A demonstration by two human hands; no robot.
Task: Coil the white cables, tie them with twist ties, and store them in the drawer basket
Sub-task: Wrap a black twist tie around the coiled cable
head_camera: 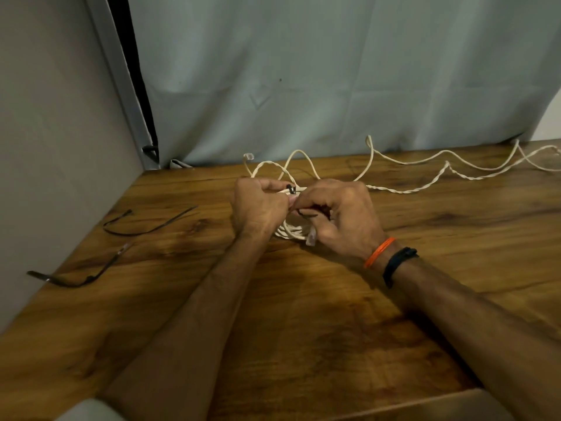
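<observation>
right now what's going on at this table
A person is tying up a coiled white cable on the wooden table. The left hand and right hand both pinch a black tie around the coil. More white cable still lies loose toward the right, and two spare black ties wait on the left. No drawer basket is in view.

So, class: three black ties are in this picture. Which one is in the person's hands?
The black tie on the white coil, pinched between both hands. The other two ties lie loose on the table, far left.
</observation>
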